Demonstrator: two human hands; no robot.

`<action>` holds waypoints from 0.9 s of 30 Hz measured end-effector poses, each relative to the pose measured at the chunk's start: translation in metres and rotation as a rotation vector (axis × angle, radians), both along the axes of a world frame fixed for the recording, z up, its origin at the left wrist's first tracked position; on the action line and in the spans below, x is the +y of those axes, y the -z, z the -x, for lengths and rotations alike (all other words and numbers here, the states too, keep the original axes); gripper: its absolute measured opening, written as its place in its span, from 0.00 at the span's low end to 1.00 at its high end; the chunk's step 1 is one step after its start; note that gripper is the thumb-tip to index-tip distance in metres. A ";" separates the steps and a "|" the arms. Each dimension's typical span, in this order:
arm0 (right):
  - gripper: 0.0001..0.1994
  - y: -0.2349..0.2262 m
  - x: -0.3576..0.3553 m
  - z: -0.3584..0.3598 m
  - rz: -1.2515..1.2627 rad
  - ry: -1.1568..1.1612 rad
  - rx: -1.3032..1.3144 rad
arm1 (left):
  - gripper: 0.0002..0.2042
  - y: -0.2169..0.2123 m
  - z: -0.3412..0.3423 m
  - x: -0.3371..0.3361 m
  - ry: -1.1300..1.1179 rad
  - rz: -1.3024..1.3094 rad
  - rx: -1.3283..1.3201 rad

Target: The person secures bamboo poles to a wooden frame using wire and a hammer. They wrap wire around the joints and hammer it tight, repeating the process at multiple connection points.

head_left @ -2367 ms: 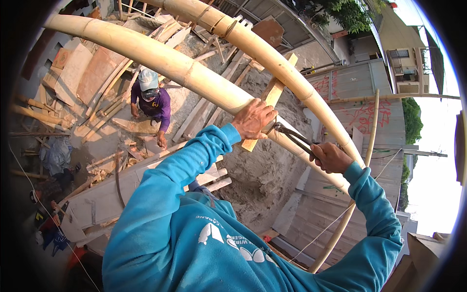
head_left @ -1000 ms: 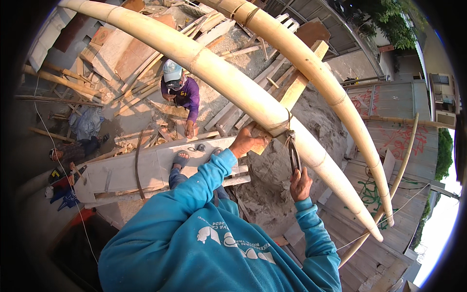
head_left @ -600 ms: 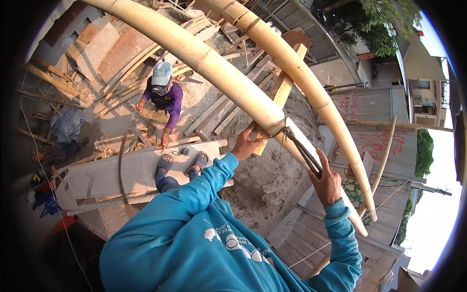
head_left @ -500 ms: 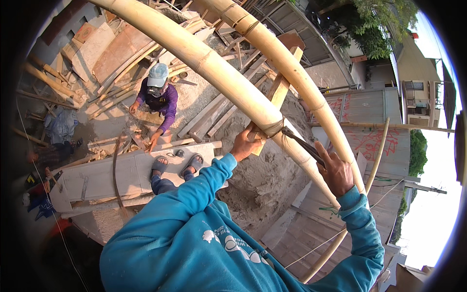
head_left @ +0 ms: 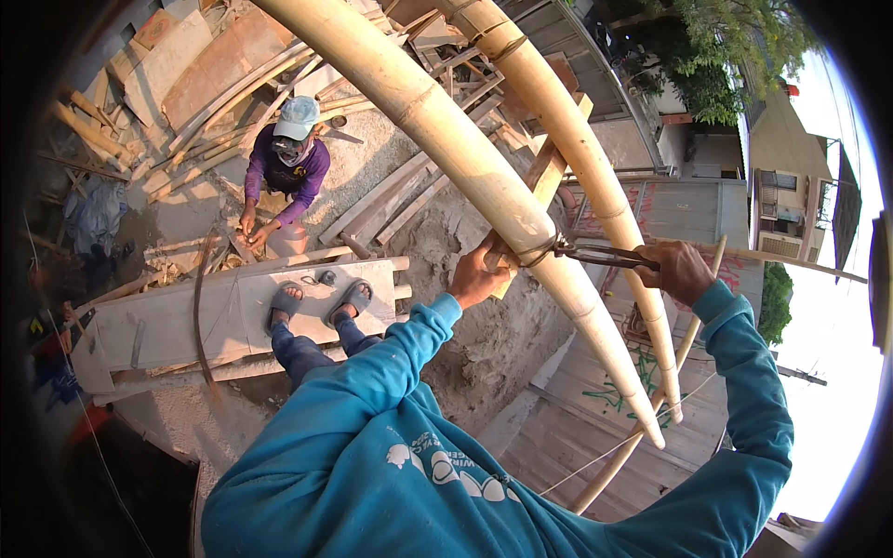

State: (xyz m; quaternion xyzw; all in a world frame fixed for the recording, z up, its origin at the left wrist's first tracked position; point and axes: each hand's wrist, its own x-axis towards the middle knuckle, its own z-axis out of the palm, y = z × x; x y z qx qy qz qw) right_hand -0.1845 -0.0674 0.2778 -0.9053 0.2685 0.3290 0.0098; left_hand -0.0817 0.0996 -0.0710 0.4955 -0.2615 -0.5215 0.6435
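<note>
My right hand is closed round the handles of dark metal pincers, which reach across the second bamboo pole. The pincers' jaws meet a twisted tie wire wrapped around the nearer thick bamboo pole. Beside that tie, my left hand grips a wooden batten that crosses beneath both poles; its fingertips are partly hidden behind the nearer pole and the wood.
Under my sandalled feet is a plank platform. Below, a co-worker in a purple top and pale cap works among wood scraps. A sand heap lies under the poles. A thin bamboo pole and corrugated metal fence stand right.
My right hand has swung up and outward to the right, bringing the pincers nearly level. My left hand stays by the tie. The co-worker's hands have come together.
</note>
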 end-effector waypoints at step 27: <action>0.32 0.050 0.148 0.035 -0.376 1.262 -0.204 | 0.47 -0.005 -0.013 -0.006 0.232 -0.080 -0.078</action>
